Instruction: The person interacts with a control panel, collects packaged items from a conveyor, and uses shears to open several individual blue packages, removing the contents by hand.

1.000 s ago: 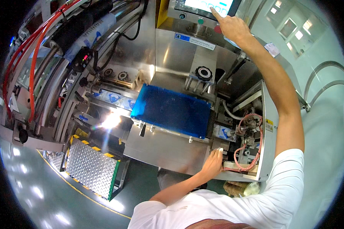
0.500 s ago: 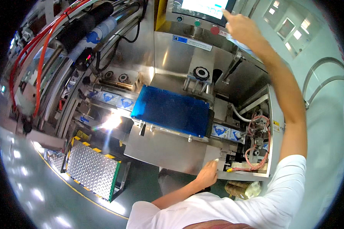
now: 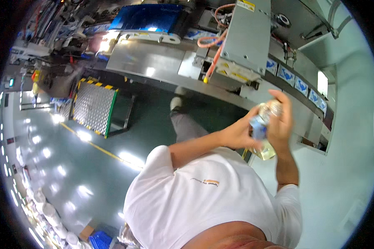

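My left hand (image 3: 239, 132) and my right hand (image 3: 281, 126) come together in front of the right side of my body. Between them is a shiny, see-through yellowish thing with a blue patch (image 3: 258, 127), blurred by motion, so its exact kind does not show. The left fingers curl around its left side. The right hand presses against its other side, with its upper fingers stretched out. Just beyond my hands stands the machine's long metal bench, with a grey metal housing (image 3: 246, 35) above it.
White-and-blue packs (image 3: 301, 86) lie in a row on the conveyor at the right. A blue cover (image 3: 147, 17) sits farther left on the machine. A tread-plate step (image 3: 94, 107) with striped edging stands on the floor (image 3: 91, 164). An orange hose (image 3: 214, 62) hangs by the housing.
My right hand has left the touchscreen and come down to my left hand. The yellowish thing is now between both hands. My view has swung right and lower, bringing the row of packs into sight.
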A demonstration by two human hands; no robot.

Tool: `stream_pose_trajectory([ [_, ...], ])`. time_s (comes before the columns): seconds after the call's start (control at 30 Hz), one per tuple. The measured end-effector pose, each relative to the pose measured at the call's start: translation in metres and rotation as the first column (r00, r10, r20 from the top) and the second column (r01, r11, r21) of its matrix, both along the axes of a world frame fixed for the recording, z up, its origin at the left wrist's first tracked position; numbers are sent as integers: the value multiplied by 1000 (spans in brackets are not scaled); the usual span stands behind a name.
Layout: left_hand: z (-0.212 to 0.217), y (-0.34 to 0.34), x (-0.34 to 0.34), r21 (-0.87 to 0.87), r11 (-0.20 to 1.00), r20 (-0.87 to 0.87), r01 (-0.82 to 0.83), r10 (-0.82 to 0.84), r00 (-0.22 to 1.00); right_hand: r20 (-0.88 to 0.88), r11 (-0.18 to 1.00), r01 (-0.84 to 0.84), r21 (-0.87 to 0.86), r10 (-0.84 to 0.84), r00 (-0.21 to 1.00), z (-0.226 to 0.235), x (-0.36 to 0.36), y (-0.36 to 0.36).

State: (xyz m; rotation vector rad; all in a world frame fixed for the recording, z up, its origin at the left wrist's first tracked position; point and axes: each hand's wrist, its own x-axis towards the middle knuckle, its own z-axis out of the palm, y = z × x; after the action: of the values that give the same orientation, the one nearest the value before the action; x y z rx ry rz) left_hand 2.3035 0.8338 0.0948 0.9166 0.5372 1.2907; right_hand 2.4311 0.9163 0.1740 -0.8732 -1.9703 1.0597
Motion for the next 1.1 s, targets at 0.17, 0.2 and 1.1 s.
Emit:
stream_pose_trajectory([
  [0.17,-43,0,55,-187,981,70,50,-37,997,-169,922,-5,-387,-65,983,-77,53,-2],
  [0.2,-60,-6,62,-254,960,141,118,-84,986,-159,923,-31,-384,-33,987,-93,64,7],
  [1.1,-146,-99,175,-398,777,-250,-488,420,872,793,781,-446,438,-101,601,-296,77,364],
])
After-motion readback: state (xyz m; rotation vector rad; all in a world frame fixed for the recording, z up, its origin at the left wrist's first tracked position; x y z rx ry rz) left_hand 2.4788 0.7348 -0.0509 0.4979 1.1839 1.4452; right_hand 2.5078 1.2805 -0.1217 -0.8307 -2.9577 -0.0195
